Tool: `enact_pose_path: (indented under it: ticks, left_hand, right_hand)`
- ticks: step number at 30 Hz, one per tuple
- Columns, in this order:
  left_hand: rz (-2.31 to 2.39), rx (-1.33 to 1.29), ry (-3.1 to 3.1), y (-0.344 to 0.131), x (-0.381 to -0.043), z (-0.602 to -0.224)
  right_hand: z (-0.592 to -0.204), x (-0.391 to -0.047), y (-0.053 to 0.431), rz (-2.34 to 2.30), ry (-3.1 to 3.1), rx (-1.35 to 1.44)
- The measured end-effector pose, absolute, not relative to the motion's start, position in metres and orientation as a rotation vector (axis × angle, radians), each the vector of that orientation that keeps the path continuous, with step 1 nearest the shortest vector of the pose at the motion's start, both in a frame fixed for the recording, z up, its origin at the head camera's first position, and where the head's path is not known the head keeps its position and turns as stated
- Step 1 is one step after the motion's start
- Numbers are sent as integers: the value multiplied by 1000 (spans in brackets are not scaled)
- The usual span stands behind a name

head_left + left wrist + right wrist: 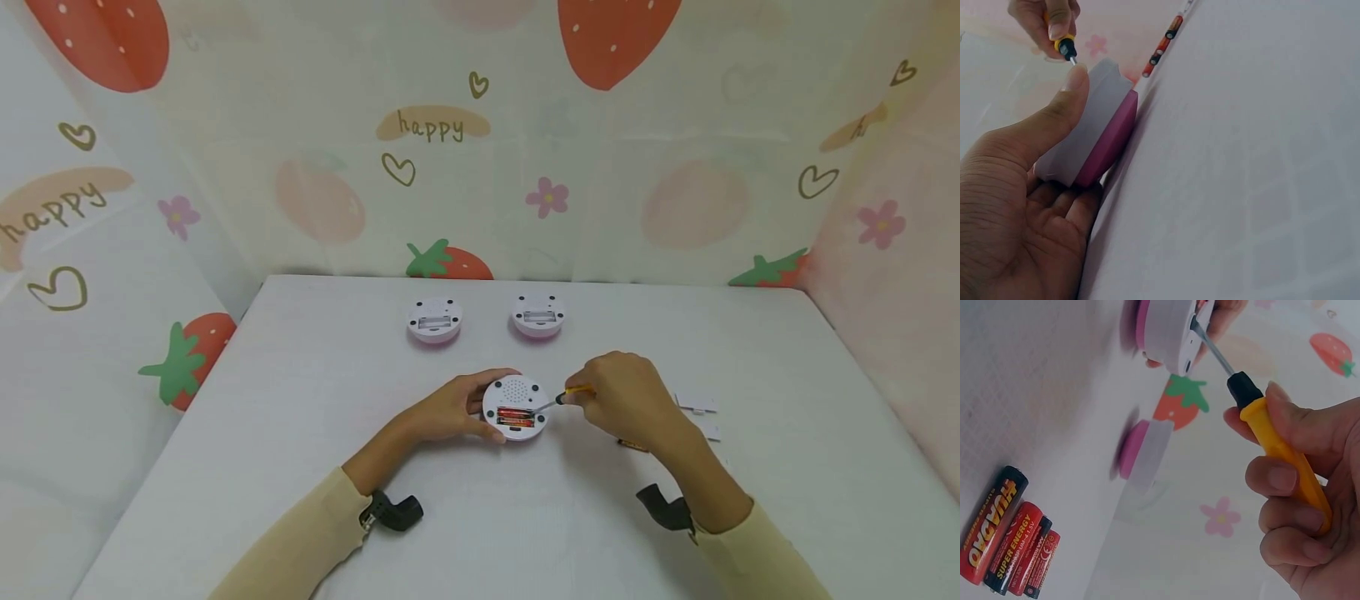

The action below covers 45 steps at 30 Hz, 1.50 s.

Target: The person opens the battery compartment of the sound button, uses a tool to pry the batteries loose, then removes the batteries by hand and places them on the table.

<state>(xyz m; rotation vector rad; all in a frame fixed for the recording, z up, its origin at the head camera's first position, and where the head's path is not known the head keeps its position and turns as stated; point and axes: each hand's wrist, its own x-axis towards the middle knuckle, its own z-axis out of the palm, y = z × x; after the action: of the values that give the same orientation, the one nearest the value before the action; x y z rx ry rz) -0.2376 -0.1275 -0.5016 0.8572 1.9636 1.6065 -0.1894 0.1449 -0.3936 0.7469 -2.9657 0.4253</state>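
My left hand (450, 410) holds a round white-and-pink device (514, 387) by its left side, thumb at the near edge and fingers round the far side. Its white face is up, showing a speaker grille and an uncovered compartment with two red batteries (516, 417). A screwdriver (1285, 450) with a yellow-and-black handle is gripped in my right hand (626, 396). Its metal shaft slants down leftward, the tip at the right end of the battery compartment. Pink casing (1110, 140) shows under the white part in the left wrist view.
Two similar devices, left (435, 321) and right (538, 317), lie further back with battery compartments uncovered. Several loose batteries (1013, 537) lie side by side on the white table (300, 350). Small white flat pieces (696, 402) lie right of my right hand. Printed cloth walls surround the table.
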Motion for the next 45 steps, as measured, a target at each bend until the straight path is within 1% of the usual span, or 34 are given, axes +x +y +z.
enact_pose_path:
  ticks: [6,20,45]
  left_hand:
    - [1607,847,1966,-126,-237,-500]
    - [1603,844,1963,-126,-237,-497]
    - [1627,793,1942,-127,-236,-499]
  right_hand:
    - [-391,-191,148,423,-2954,768]
    - [-385,-189,147,410,-3051,669]
    - [-378,-183,144,336,-3088,654]
